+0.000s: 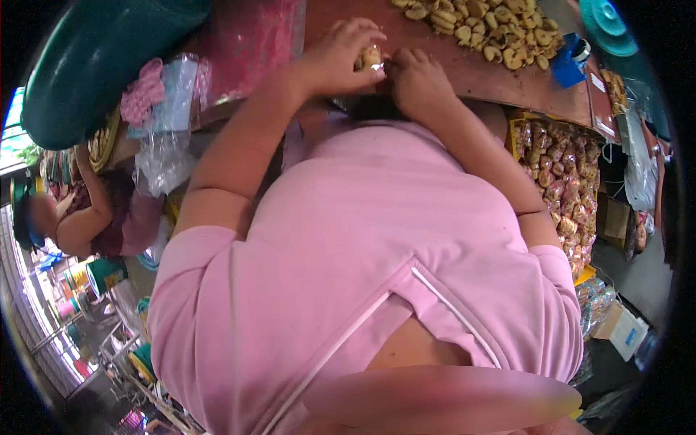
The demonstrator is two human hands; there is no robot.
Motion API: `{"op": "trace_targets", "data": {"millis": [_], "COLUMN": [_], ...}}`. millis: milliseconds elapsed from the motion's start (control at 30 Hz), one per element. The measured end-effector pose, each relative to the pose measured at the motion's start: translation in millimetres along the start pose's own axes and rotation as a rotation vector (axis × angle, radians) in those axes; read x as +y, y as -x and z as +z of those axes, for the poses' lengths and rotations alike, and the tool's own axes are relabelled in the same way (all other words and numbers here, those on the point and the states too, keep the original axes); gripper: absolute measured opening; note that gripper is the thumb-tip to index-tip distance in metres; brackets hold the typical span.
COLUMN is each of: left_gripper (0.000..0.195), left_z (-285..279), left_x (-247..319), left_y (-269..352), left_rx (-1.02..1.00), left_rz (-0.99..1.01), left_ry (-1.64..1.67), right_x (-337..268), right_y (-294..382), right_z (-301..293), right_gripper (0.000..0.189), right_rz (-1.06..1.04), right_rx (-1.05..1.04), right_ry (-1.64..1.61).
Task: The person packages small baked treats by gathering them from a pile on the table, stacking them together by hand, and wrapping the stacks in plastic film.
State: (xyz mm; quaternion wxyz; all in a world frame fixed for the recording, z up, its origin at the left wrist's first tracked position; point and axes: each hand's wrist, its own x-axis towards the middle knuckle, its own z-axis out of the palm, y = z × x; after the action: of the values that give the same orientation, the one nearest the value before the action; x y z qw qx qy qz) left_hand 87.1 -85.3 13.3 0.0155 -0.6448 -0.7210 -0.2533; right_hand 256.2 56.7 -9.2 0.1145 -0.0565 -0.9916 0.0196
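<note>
My left hand (345, 57) is closed around a small clear plastic packet (371, 57) with light brown food pieces in it, held above the reddish-brown tabletop (337, 13). Close to the packet's right end is my right hand (423, 81), its fingers curled in. Whether those fingertips pinch the plastic is hidden. Beyond my right hand lies a loose pile of yellowish-brown, curved food pieces (489, 27), some with dark patches. At the table's right part stands a blue tape dispenser (568, 68) with a roll in it.
A yellow crate (514, 133) full of filled packets (560, 168) stands below the table's right edge. On the left are a large dark green tub (103, 70), clear plastic bags (163, 163), a pink cloth (142, 95) and a person (92, 217). Red-pink plastic sheeting (244, 49) covers the table's left part.
</note>
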Motion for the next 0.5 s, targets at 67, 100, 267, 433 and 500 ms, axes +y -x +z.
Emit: {"op": "trace_targets", "data": {"millis": [67,100,267,433,500], "left_gripper": [0.043,0.043,0.043,0.056,0.058], "left_z": [-17,-21,-17,-8,-8], "left_x": [-6,-12,-13,-13,-20], "left_y": [2,7,36,41,33], "left_rx": [0.044,0.035,0.005,-0.047,-0.073], "left_rz": [0.053,0.04,0.172,0.234,0.278], "left_ry": [0.008,0.016,-0.024,-0.117,-0.166], "right_x": [3,5,3,1,6], "right_y": [-4,-4,-4,-3,-4], "right_z": [-2,-2,-4,-12,-4], "right_gripper": [0.03,0.029,0.03,0.031,0.026], "right_rz": [0.032,-0.01,-0.06,-0.053,-0.038], "right_rx": [0.01,0.05,0.061,0.018,0.029], "right_ry": [-0.032,0.017,0.009,-0.041,-0.028]}}
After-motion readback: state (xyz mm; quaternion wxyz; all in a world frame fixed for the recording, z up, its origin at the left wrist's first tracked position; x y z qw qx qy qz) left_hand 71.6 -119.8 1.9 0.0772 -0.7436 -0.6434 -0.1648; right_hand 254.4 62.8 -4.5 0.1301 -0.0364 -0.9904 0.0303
